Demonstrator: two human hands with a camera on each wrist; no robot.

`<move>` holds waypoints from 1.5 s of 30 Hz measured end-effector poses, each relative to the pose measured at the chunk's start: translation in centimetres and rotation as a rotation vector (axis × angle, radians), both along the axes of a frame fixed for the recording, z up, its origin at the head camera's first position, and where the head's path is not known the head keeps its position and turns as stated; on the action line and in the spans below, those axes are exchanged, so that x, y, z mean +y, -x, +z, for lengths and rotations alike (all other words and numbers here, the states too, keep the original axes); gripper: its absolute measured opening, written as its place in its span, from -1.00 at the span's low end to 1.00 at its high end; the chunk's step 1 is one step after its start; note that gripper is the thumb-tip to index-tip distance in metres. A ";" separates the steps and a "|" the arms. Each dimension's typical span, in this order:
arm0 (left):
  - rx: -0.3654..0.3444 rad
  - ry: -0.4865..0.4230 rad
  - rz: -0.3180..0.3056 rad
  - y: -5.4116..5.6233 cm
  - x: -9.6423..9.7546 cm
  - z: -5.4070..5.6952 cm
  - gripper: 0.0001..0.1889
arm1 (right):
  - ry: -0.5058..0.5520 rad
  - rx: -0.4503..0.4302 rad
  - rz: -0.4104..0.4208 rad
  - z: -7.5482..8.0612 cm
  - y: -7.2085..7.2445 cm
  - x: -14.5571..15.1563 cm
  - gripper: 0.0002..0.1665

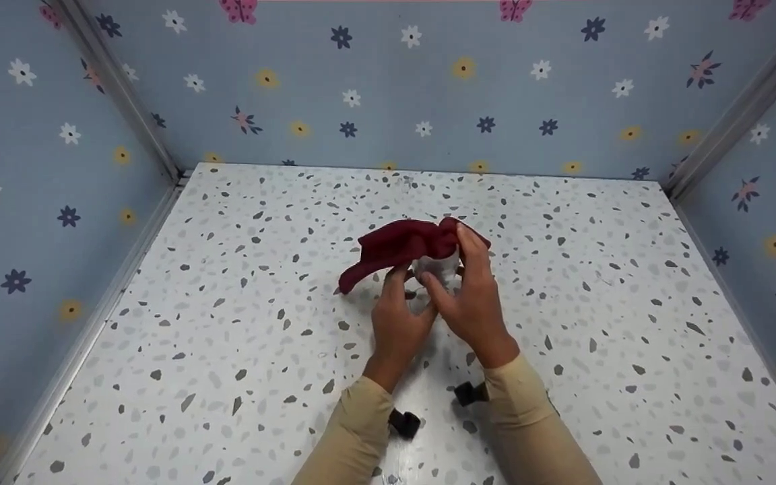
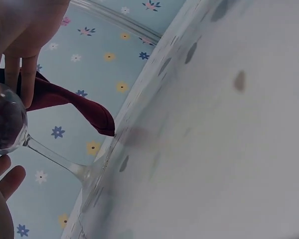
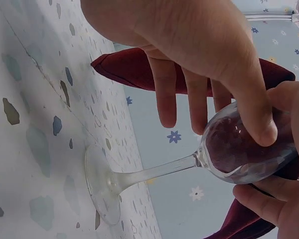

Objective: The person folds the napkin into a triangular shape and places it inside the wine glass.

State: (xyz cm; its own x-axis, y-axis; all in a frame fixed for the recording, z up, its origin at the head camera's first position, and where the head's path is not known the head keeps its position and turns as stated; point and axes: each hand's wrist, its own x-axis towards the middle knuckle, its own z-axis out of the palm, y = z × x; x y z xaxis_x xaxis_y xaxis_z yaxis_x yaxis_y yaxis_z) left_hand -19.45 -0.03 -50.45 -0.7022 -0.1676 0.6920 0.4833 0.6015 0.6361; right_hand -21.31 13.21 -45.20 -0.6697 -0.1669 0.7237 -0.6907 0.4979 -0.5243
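Note:
A clear stemmed wine glass (image 3: 229, 144) stands upright with its foot on the speckled table. Dark red cloth shows through its bowl, and the rest of this cloth napkin (image 1: 391, 244) spreads above the rim, one end hanging down on the left. My left hand (image 1: 401, 323) holds the bowl from the left; in the right wrist view its thumb lies on the glass and its fingers reach behind. My right hand (image 1: 475, 303) grips the bowl from the other side, thumb on the glass, index finger up against the cloth.
White speckled tabletop (image 1: 226, 323) surrounds the glass. Blue flowered panels (image 1: 388, 81) rise at the back and both sides, joined by grey metal corner strips (image 1: 122, 87). Small black devices (image 1: 404, 423) sit at the wrists.

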 end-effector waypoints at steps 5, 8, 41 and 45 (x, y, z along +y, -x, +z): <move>-0.014 -0.018 0.007 -0.2 0.5 0.2 -0.35 | 0.026 -0.017 0.007 0.0 -0.2 -0.1 -0.08; -0.040 -0.067 0.005 -0.2 0.8 0.3 -0.33 | 0.074 -0.056 0.047 0.3 -0.3 -0.3 -0.12; -0.039 -0.192 -0.015 0.2 0.2 0.5 -0.25 | 0.040 0.098 -0.072 1.7 -0.5 0.1 -0.32; -0.019 -0.178 0.006 0.2 0.0 0.3 -0.26 | 0.044 0.115 -0.106 1.8 -0.5 0.2 -0.36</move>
